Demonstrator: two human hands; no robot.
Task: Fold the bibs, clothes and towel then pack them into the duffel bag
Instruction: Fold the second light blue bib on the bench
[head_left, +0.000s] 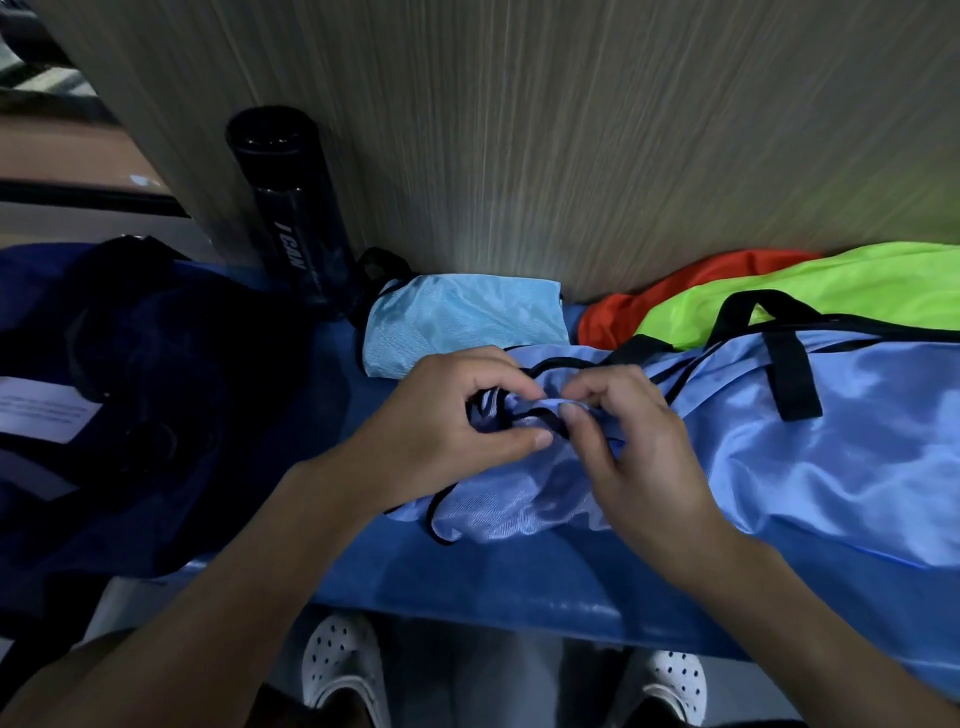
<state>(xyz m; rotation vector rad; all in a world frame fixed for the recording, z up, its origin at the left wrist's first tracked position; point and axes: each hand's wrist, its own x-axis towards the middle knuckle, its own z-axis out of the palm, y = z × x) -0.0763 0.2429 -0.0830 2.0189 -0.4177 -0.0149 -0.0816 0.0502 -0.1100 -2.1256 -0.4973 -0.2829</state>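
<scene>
The shiny blue bib (779, 467) is spread on the blue bench (467, 587). Its bunched black-edged end is pinched by the left hand (447, 431) and the right hand (623, 441), fingers curled. A folded light blue bib (462, 322) lies just behind. The dark duffel bag (130, 395) is on the left.

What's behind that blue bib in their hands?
Behind the blue bib lie a folded pale bib, an orange bib and a green bib, against a wooden panel. Their near edges are covered.
</scene>
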